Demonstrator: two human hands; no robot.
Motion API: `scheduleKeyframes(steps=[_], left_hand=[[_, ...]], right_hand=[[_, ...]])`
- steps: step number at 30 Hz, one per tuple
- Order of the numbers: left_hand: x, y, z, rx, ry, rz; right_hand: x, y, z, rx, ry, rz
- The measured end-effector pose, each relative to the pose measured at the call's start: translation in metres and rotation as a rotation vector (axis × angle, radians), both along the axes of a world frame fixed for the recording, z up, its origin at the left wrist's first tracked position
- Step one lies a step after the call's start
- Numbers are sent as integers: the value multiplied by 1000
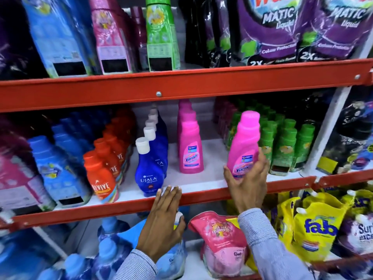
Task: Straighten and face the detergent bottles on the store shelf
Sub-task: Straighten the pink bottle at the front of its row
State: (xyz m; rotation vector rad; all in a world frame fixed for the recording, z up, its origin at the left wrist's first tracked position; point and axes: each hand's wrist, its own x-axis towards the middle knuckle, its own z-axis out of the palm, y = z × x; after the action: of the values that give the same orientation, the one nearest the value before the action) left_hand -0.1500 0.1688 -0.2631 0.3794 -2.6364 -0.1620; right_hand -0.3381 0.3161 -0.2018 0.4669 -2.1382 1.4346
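A store shelf (201, 196) with red metal edges and a white deck fills the view, packed with laundry products above, below and along its middle level. The right hand (247, 178) grasps a pink bottle (245, 144) low around its base, thumb on the left of the label and fingers wrapped behind the right side. The bottle leans to the right, its bottom apparently just above the shelf's front edge, in the open gap between the pink row and the green bottles (286, 146). Holding it low probably lets the person turn the label forward and set it down in front. The left hand (165, 217) is open and holds nothing, its fingers spread flat against the red front rail, likely for steadiness.

The held bottle is bright pink with a pink cap, its front label partly hidden by the thumb. To its left stands a row of matching pink bottles (190, 148), upright and facing forward. Further left a line of dark blue bottles (149, 170) with white caps runs back into the shelf, then orange bottles (103, 174).
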Motion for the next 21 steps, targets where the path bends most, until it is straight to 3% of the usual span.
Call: scheduleKeyframes(steps=[9, 21], left_hand=[[8, -6, 1, 142, 59, 1], [12, -10, -2, 140, 126, -74]], right_hand=[[50, -62, 6, 96, 4, 219], [56, -73, -5, 134, -38, 190]])
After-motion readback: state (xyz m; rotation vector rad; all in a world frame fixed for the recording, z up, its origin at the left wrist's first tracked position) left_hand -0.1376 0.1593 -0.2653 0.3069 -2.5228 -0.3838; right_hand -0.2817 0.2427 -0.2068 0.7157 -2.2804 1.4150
